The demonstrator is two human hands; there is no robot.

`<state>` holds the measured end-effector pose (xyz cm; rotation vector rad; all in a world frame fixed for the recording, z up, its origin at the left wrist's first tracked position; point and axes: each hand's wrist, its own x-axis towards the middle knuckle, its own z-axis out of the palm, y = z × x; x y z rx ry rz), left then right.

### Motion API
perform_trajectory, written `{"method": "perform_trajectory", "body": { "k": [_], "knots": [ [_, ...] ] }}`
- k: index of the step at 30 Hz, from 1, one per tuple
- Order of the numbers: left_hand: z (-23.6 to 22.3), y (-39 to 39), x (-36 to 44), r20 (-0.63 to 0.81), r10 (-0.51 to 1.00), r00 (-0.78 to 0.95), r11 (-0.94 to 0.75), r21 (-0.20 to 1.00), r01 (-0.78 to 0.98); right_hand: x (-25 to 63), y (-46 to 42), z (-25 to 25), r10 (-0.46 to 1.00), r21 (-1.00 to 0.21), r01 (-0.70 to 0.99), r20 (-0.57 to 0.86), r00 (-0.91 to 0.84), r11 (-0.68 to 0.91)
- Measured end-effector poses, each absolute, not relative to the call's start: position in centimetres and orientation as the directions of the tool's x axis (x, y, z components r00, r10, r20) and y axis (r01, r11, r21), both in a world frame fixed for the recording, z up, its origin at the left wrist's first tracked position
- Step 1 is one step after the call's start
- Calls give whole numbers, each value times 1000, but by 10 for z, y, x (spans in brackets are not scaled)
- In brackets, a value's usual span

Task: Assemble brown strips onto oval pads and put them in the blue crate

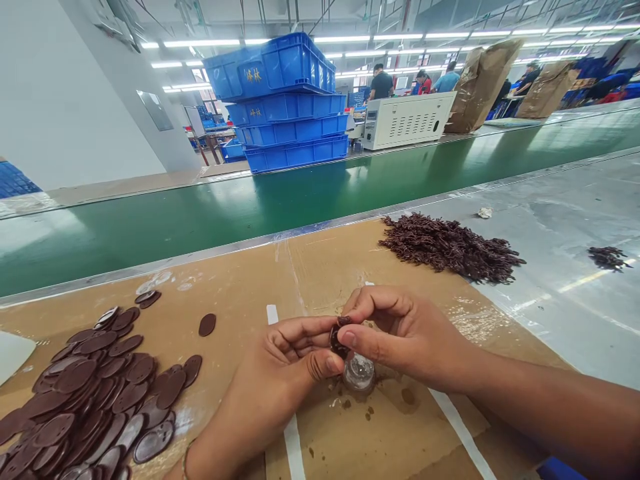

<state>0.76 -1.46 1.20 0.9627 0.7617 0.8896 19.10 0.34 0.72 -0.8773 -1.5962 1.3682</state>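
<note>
My left hand (280, 377) and my right hand (400, 337) meet above the cardboard sheet (320, 267), pinching a small dark brown piece (339, 338) between their fingertips. Its exact shape is partly hidden by my fingers. Just below it stands a small clear glass object (359, 372), touching neither hand as far as I can tell. To the left of my left hand lies a heap of flat brown oval discs (90, 400), with one loose disc (207, 325) apart from it. Beyond my right hand is a pile of dark brown fringed strands (447, 248).
A green conveyor belt (300, 200) runs behind the bench. Past it stand stacked blue plastic crates (283, 100), a white machine housing (407, 120) and brown paper sacks (480, 87). Several co-workers (381, 83) are at the back. A smaller strand pile (607, 257) lies on the grey bench at right.
</note>
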Motion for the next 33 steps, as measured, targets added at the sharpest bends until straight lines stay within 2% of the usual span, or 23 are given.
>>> {"method": "perform_trajectory", "body": {
  "k": [18, 33],
  "knots": [
    [12, -14, 9, -173, 890, 423, 321, 896, -307, 191, 3, 6, 904, -986, -2, 154, -399, 167],
    [13, -14, 9, -195, 894, 404, 316, 913, -259, 191, 3, 6, 901, -989, -16, 141, -410, 148]
  ]
}}
